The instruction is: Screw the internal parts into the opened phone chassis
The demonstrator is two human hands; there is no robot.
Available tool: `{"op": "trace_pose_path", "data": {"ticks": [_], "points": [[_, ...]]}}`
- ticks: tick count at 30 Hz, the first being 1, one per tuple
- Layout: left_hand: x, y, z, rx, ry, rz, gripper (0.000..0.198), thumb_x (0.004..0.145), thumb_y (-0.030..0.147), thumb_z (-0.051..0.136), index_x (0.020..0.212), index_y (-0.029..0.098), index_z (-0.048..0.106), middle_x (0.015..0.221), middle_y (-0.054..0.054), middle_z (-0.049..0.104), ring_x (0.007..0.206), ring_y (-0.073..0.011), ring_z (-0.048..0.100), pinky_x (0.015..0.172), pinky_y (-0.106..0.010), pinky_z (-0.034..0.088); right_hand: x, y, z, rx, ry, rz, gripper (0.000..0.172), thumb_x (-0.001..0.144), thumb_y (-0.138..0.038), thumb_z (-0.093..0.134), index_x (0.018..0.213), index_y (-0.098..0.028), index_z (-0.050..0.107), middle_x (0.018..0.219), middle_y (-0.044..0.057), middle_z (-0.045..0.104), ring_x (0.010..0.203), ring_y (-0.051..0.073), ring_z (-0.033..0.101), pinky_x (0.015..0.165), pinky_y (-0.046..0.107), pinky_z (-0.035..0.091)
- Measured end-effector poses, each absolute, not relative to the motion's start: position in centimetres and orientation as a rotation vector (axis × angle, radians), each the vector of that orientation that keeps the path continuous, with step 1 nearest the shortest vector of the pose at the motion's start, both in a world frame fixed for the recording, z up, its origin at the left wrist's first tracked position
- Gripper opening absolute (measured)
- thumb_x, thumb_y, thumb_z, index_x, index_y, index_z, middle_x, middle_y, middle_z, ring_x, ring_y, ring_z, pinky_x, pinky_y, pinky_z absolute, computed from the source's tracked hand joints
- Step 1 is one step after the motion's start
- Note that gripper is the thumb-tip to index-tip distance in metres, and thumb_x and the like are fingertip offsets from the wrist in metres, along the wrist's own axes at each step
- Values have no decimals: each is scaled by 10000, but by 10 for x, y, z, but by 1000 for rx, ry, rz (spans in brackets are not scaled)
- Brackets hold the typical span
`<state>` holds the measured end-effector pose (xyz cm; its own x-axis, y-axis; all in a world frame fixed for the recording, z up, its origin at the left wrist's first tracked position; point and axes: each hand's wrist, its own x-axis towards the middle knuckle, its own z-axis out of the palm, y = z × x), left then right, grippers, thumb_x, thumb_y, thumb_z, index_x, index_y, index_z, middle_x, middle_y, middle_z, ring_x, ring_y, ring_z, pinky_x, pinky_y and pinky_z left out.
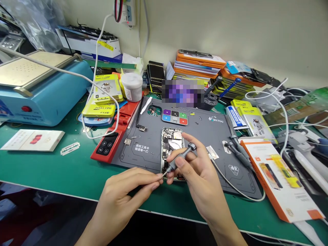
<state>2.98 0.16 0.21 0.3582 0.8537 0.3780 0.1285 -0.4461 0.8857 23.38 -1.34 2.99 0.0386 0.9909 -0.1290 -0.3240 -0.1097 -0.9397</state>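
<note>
My right hand [202, 171] is closed around a grey screwdriver [174, 164], which slants down to the left. Its thin metal tip ends at the fingertips of my left hand [128, 194]. There the left thumb and forefinger are pinched together; whatever lies between them is too small to make out. Beneath and behind the hands lies an opened phone [167, 141], its inner boards and parts showing, partly covered by my fingers. The phone rests on a dark grey work mat [148, 164]. A small tray with coloured squares [175, 117] sits just beyond the phone.
A red device with buttons [107, 145] borders the mat's left side. Left of it are a razor blade [70, 148], a white box [33, 140] and a blue machine [51, 92]. On the right are an orange-white box [279, 181], a white cable [230, 181] and grey screwdrivers [238, 152].
</note>
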Motion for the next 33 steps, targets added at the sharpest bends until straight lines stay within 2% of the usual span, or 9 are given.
{"op": "trace_pose_path", "data": {"ticks": [19,26,29,33], "points": [[30,3,2,1805,863,1180,178,1019,115,758,1090,233,870,964,3,878,852,-132,835,802,-154,650,234,-10,23,-1060,-884,1366,505,1062,-371,770,1493,-342,509,1033,-20,764,676,121,759,679,257,688],[29,3,2,1775,855,1174,180,1001,87,774,1061,229,867,998,16,881,892,-116,831,844,-149,640,234,-11,28,-1084,-912,1383,492,1077,-357,751,1493,-339,490,1043,-32,767,692,115,772,703,231,675],[28,2,1,1769,863,1158,206,998,86,780,1104,239,867,1010,24,880,910,-112,827,855,-148,634,233,-11,29,-1085,-916,1376,496,1078,-358,746,1499,-337,485,1046,-27,767,692,121,773,705,245,675],[27,1,-1,1741,867,1124,208,1002,110,784,1106,268,870,1011,22,881,909,-132,832,852,-174,645,234,-11,28,-1089,-907,1388,499,1078,-369,743,1505,-330,487,1043,-19,765,680,128,766,696,265,672]]}}
